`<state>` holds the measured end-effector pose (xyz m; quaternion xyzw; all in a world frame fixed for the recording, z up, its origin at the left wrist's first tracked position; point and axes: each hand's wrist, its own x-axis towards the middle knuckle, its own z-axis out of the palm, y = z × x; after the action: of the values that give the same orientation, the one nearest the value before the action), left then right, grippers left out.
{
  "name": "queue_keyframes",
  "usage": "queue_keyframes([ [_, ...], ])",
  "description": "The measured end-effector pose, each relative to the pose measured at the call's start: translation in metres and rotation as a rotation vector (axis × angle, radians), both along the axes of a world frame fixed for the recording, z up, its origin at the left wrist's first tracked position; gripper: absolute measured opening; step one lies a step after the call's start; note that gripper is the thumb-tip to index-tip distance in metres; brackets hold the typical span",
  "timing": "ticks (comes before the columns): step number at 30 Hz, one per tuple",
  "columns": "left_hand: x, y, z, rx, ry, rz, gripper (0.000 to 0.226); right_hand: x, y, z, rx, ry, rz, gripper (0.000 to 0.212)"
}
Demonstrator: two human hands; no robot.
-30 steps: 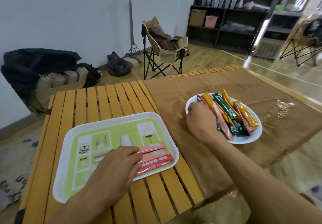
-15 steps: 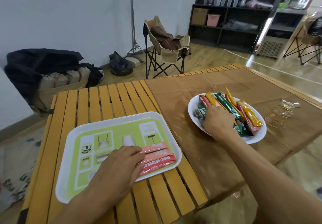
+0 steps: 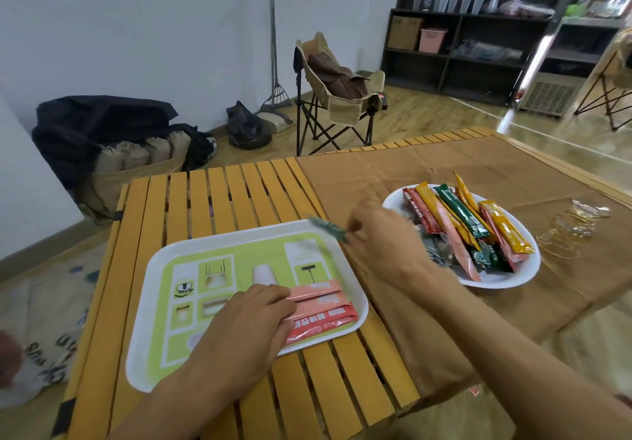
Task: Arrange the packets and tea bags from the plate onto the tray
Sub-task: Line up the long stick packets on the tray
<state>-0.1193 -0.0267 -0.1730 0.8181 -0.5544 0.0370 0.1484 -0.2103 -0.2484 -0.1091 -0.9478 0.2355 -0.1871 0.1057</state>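
Slatted wooden tabletop (image 3: 219,196), right half covered by a brown paper sheet (image 3: 393,172). Tray (image 3: 150,302) sits on the bare slats at the near left. On the paper: white plate (image 3: 502,277), with crumpled clear plastic wrap (image 3: 571,227) near its right side.

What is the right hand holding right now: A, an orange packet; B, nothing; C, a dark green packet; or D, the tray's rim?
C: the right hand pinches a dark green packet over the far right corner of the tray.
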Motion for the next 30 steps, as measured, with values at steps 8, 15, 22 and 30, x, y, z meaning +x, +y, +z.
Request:
queue_keyframes([
  [8, 0.000, 0.000, 0.000, -0.011, 0.045, -0.024, 0.035, 0.024, 0.042, -0.045, -0.005, 0.078, 0.317, 0.013],
  [15, -0.001, 0.000, 0.005, -0.010, 0.043, -0.038, 0.028, 0.022, 0.031, -0.045, 0.103, 0.129, 0.355, 0.012],
  [22, -0.003, -0.004, 0.011, -0.057, 0.011, 0.023, 0.036, 0.020, 0.025, -0.046, 0.112, 0.131, 0.298, 0.027],
  [30, 0.005, -0.008, -0.005, 0.070, -0.027, 0.050, 0.047, 0.019, 0.025, -0.050, 0.143, 0.135, 0.308, 0.029],
])
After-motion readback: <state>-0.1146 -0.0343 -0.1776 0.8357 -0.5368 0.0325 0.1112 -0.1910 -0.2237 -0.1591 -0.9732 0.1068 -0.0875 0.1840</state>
